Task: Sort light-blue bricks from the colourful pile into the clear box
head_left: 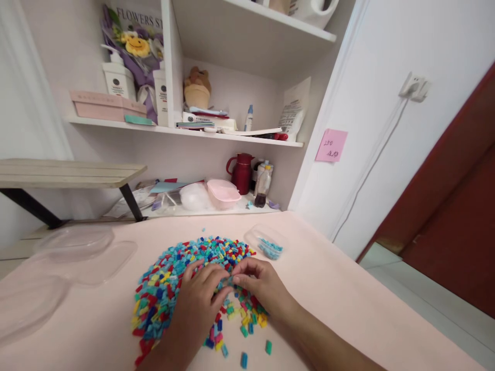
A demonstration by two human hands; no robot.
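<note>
A wide pile of small coloured plastic bricks in blue, teal, red, yellow and green lies on the pale pink table cover. Over the pile's near right part, my left hand and my right hand meet at the fingertips. Both are closed in a pinch on small blue bricks, mostly covered by the fingers, so their number cannot be made out. Just beyond my right hand, a clear plastic container holds several blue bricks. Loose bricks, among them a green one, lie nearer to me.
Clear plastic tubs and lids rest at the left, near a wooden stand with black legs. Behind the table, a shelf holds a pink bowl, a red jug and a bottle. A wall stands to the right.
</note>
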